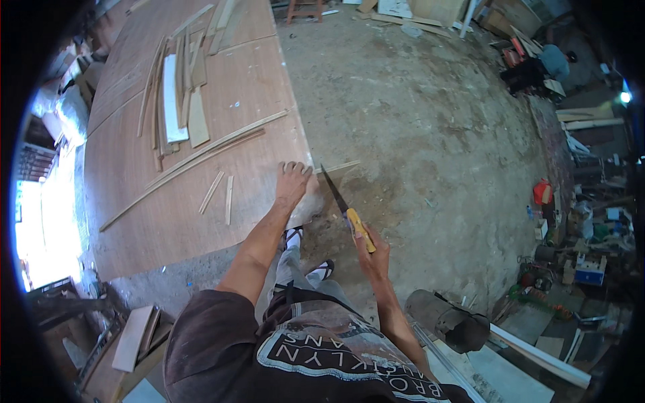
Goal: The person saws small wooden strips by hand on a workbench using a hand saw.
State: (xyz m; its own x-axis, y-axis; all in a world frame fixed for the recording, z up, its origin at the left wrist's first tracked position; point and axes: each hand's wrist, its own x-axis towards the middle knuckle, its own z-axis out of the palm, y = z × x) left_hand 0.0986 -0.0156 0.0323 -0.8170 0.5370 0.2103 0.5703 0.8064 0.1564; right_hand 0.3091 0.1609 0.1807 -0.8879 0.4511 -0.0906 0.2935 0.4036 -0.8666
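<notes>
Head view: left fisheye of a worn pair, facing down; left hand (293, 181) and right hand (373, 250) near, floor (437, 127) extending farther.

Blown-out glare (50, 228) – far L, blk fisheye rim (628, 376)

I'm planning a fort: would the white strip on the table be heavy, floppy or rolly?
The white strip looks narrow and flat, so it's probably light. It lies nearly straight, so it may be fairly stiff. Being flat, it would probably slide, not roll.

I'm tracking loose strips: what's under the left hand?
Tabletop shows beside the left hand, and a thin wood strip extends to its right; whatever the palm covers is hidden.
</notes>
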